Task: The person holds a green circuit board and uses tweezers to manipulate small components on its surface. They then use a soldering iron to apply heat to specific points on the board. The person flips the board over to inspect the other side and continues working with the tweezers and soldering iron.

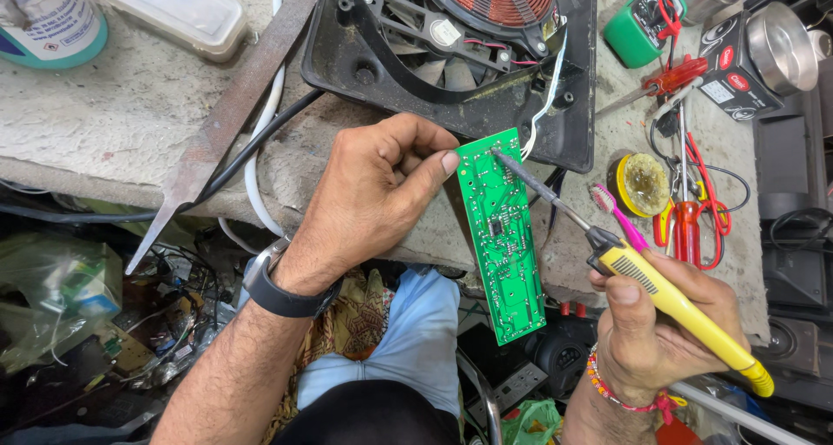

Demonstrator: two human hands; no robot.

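My left hand [369, 198] pinches the top left edge of a long green circuit board [503, 237], thumb pressed on its face. The board hangs off the front edge of the workbench, tied by white wires [542, 111] to an opened black appliance housing [451, 63] with a fan and a copper coil. My right hand [655, 319] grips a yellow soldering iron [685, 315]. Its dark metal tip [496, 153] touches the upper end of the board.
A flat metal file [230, 107] lies diagonally at left beside black and white cables. A round tin of flux [640, 185], a pink toothbrush [618, 215], red-handled tools [690, 228] and a green meter [638, 20] sit at right. Clutter fills the floor below.
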